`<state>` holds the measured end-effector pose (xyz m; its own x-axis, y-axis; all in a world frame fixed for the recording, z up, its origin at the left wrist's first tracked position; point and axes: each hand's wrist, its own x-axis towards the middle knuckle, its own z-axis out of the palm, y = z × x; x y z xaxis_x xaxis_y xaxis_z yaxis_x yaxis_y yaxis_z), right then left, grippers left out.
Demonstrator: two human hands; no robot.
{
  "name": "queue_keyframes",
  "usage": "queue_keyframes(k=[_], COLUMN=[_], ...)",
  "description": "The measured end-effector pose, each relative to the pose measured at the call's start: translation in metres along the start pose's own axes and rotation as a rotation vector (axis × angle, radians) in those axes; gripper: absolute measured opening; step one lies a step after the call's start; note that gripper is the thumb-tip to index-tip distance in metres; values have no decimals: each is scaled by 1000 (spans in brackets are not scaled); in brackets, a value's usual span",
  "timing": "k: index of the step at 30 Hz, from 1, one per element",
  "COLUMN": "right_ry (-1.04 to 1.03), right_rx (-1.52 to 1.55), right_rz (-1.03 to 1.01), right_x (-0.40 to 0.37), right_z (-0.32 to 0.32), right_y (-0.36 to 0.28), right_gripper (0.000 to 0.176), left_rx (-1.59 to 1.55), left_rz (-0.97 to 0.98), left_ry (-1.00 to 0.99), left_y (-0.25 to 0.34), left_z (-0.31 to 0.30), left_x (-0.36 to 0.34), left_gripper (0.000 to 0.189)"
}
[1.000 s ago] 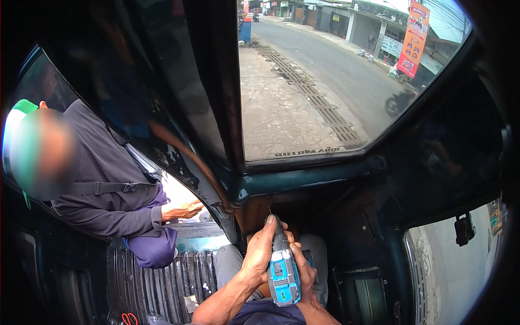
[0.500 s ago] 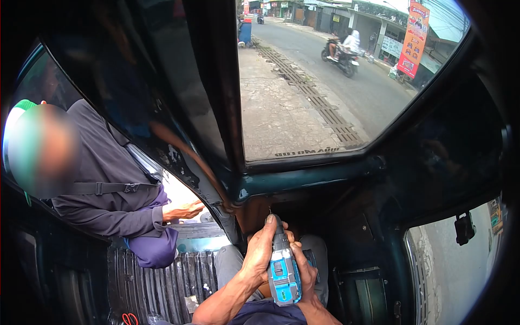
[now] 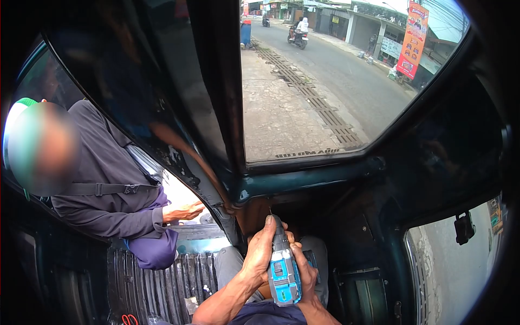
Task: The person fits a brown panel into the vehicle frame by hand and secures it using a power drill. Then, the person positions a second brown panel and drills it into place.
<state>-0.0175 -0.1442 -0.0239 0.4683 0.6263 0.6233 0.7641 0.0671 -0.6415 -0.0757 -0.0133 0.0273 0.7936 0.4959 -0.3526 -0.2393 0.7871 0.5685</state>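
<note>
A blue and grey cordless drill [image 3: 284, 276] points away from me, its bit end against or close to the dark panel below the window. My left hand [image 3: 260, 249] is closed around the front of the drill, with the thumb along the black chuck [image 3: 279, 230]. Wrapped round the handle side is my right hand [image 3: 304, 268]; its lower fingers are partly hidden by the drill body. The thin bit [image 3: 270, 210] shows faintly against a brownish patch of the panel [image 3: 254, 214].
Another person [image 3: 103, 173] in a dark jacket and green cap sits at the left by the opening. A ribbed black floor mat [image 3: 162, 287] lies below, with red-handled scissors or pliers [image 3: 129, 319] on it. A window frame [image 3: 314, 179] spans above the drill.
Both hands and the drill stay almost exactly where they were. Outside the window, the motorcycle has moved farther up the road, away to the left.
</note>
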Motion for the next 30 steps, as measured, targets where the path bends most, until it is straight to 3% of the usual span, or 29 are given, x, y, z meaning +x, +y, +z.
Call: queue_keyframes(k=[30], right_ry=[26], right_rx=[-21], right_rz=[-23], right_x=[-1], right_z=[4], right_y=[-1], right_gripper=[60], left_rx=[45], left_rz=[4], left_ry=[11], left_y=[3], left_z=[2], left_x=[-3], left_gripper=[59])
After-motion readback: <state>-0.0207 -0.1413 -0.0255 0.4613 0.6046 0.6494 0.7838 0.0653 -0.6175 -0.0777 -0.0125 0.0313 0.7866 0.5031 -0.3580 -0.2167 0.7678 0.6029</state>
